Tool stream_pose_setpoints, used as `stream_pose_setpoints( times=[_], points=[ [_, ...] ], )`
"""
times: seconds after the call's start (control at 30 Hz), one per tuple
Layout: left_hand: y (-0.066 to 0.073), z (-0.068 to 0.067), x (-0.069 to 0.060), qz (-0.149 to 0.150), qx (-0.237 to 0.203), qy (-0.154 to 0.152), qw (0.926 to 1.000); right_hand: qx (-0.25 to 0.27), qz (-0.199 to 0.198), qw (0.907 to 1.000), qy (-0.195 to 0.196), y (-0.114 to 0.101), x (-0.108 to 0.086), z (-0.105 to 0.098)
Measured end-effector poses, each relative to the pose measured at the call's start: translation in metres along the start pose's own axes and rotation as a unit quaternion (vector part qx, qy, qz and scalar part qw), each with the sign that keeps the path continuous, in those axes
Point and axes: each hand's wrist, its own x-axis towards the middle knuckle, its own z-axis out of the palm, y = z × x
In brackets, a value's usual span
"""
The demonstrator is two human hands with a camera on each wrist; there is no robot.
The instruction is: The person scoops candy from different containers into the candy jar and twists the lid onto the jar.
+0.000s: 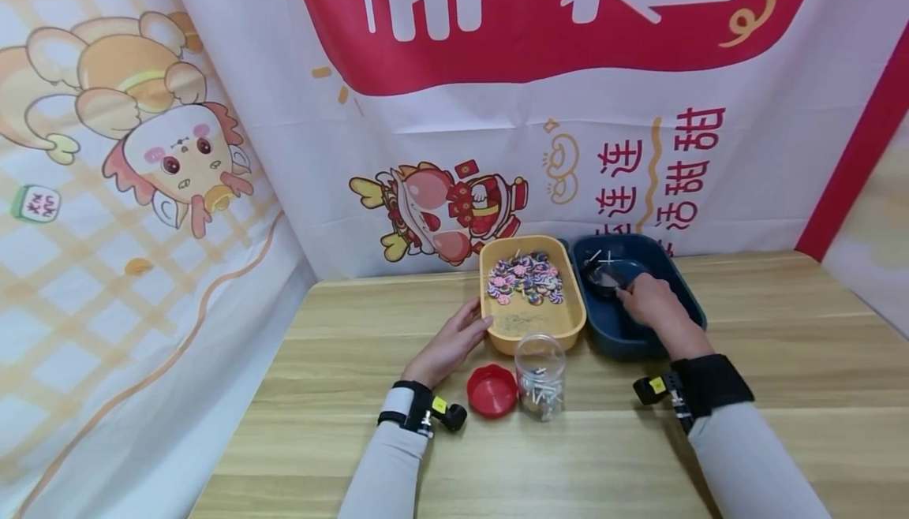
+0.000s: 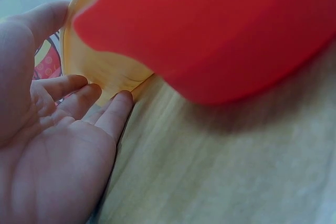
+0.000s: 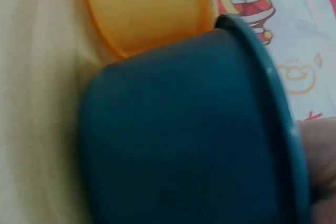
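Note:
My left hand rests against the left side of the yellow basin, with its thumb at the rim and its fingertips touching the outer wall. Colourful swirl-patterned candy pieces lie inside that basin. My right hand reaches into the dark blue basin and grips the handle of a dark scoop. White sticks show beside the scoop. In the right wrist view the blue basin's wall hides most of the hand and all of the scoop.
Nearer the person, a clear jar holds small pieces with white sticks. Left of it lies a red scalloped lid, large in the left wrist view. Both basins stand side by side at the wooden table's back edge, before a printed cloth.

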Motion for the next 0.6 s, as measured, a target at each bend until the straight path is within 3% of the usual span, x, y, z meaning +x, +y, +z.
stream_pose_setpoints(
  times=[0.27, 0.6],
  points=[
    [-0.002, -0.001, -0.002, -0.001, 0.000, 0.002, 1.0000, -0.013, -0.005, 0.9995, -0.027, 0.009, 0.013, 0.008],
    [0.001, -0.001, -0.001, 0.001, -0.002, -0.006, 1.0000, -0.064, -0.049, 0.9947, -0.064, 0.012, 0.016, 0.009]
  ],
)
